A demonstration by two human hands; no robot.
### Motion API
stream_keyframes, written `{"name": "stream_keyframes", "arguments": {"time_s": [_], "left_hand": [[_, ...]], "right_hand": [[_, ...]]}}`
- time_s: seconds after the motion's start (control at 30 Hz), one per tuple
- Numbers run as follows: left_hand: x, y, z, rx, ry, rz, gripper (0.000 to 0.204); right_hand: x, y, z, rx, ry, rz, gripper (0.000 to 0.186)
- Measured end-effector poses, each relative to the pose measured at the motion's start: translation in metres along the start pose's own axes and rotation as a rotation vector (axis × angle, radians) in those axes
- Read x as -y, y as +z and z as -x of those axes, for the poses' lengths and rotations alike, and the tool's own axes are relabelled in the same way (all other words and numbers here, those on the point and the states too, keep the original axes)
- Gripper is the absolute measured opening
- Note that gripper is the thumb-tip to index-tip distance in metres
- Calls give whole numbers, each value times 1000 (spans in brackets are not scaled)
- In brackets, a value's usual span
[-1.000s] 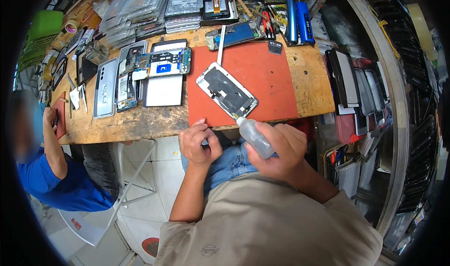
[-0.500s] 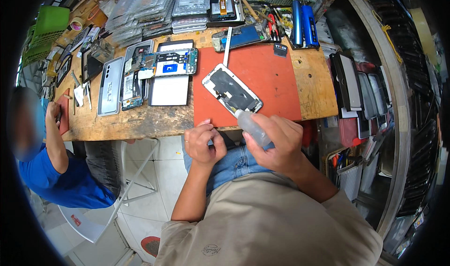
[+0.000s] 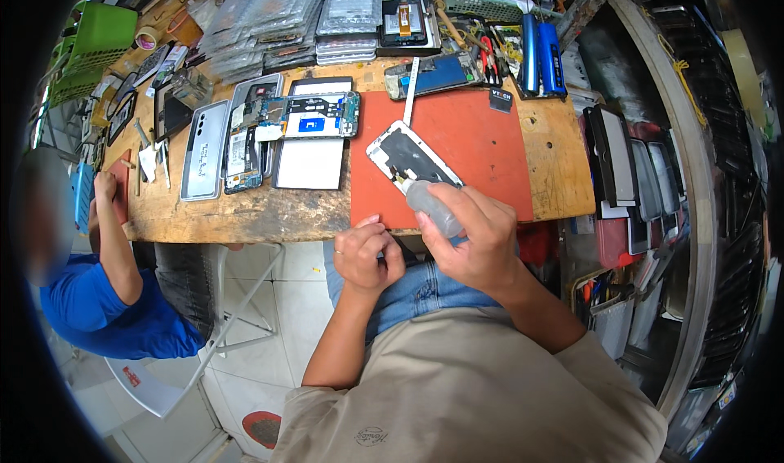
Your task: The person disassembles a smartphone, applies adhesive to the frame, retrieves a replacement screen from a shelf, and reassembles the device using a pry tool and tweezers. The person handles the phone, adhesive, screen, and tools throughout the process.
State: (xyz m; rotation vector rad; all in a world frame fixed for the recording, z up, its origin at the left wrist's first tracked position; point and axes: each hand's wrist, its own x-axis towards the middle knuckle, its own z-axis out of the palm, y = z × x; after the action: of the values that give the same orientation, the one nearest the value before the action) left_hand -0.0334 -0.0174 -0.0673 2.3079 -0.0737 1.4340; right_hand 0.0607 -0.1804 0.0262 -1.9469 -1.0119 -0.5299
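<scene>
Dispensing step: a translucent squeeze bottle (image 3: 433, 208) is tipped toward a white-framed phone part (image 3: 408, 154); liquid application is judged likely, though no drop can be made out.
Right hand (image 3: 482, 238): the bottle is pinched between thumb and fingers.
Left hand (image 3: 367, 255): fingers are curled at the near left corner of the red mat (image 3: 490, 157); whether anything is enclosed cannot be told.
Phone part: laid aslant on the mat's left half, toward the near edge of the bench (image 3: 563, 173).
Next move: steady aim and a measured squeeze are judged to be required.
</scene>
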Motion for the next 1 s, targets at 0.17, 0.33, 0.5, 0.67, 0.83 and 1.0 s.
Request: {"name": "stream_keyframes", "arguments": {"time_s": [0.17,0.33,0.5,0.67,0.83,1.0], "left_hand": [[0,4,2,-20,5,-9,25],[1,2,5,-4,8,-10,25],[0,3,2,-13,9,-15,26],[0,3,4,-19,8,-6,26],[1,3,3,-14,14,-6,27],[0,3,3,-10,18,-21,28]], "right_hand": [[2,1,2,27,10,23,45],[2,7,0,31,-3,30,46],[4,7,-4,31,-26,56,45],[6,8,-3,57,-21,82,46],[5,13,-6,-25,-37,79,46],[-2,20,-14,-29,-13,37,44]]}}
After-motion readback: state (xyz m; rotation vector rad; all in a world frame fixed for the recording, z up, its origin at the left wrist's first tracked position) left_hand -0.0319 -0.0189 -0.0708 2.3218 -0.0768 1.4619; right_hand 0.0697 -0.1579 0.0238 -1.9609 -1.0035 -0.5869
